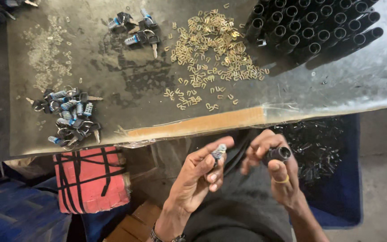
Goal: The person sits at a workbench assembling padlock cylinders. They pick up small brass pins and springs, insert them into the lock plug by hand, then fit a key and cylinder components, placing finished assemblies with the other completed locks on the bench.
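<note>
My left hand pinches a small silver-and-blue lock cylinder between thumb and fingers, below the table's near edge. My right hand, with a yellow ring on one finger, grips a short black tube with its open end facing the camera. The two parts are a little apart, held over my lap. On the table above lie a heap of small brass clips and a stack of black tubes.
A pile of lock cylinders with keys lies at the table's left, a few more at the top. Pale clips are scattered far left. A blue bin of black parts stands right, a red strapped bundle left.
</note>
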